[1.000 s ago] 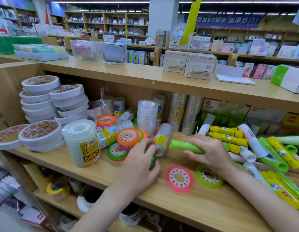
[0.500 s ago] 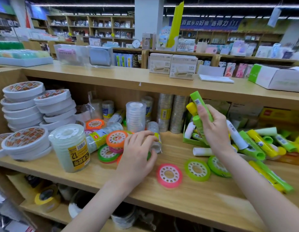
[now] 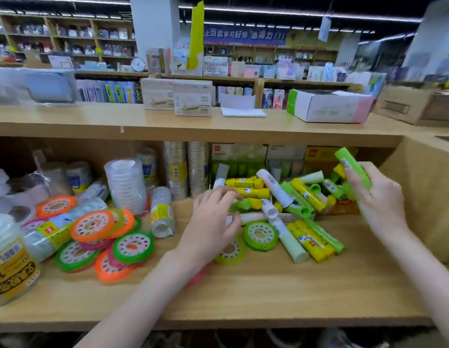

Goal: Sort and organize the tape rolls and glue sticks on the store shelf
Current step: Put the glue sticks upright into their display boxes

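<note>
A: Right hand [image 3: 379,204], at three o'clock, wrapped round a bright green plastic glue stick [image 3: 353,167] held above the jumbled yellow and green glue-stick pile [image 3: 301,197].

B: Left hand [image 3: 213,222], fingers loosely spread, holding nothing, over the pile's nine o'clock edge. Best to lay sticks parallel, caps aligned.

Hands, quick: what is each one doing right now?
Left hand: open, fingers loosely curled above the glue sticks, holding nothing.
Right hand: holding a green glue stick, raised above the pile.

Bright, even light from your ceiling strips [image 3: 293,15], motion blur throughout, wide-angle bowing at the edges.
</note>
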Tool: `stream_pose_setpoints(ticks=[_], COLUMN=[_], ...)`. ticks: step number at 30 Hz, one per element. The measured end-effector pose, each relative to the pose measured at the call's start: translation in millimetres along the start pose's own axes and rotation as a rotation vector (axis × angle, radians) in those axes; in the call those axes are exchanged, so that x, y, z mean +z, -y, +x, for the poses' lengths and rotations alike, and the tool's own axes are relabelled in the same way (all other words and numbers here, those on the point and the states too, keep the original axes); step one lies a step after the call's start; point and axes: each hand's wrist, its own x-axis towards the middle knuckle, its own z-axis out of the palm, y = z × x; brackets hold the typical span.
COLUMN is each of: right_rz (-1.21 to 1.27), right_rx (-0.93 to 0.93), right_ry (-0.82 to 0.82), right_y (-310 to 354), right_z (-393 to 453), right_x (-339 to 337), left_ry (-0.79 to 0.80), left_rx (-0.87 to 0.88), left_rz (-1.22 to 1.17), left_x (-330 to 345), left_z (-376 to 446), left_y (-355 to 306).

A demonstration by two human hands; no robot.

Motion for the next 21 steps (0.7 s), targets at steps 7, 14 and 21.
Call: stream_pose_setpoints(ticks=[7,14,21], right_rz=[-0.437,-0.551,-0.480], right_rx=[-0.205,-0.082,-0.112], right_ry=[0.148,0.248,-0.002], right_y=[-20,-21,-35], right_z=[38,54,30], right_x=[7,14,14], left_ry=[0.007,0.137,0.085], left_rx=[0.061,0.187,0.184], left_rz=[-0.034,0.033,0.044], left_x=[24,50,64], left_z=[29,55,66], left_y=[-23,-45,-47])
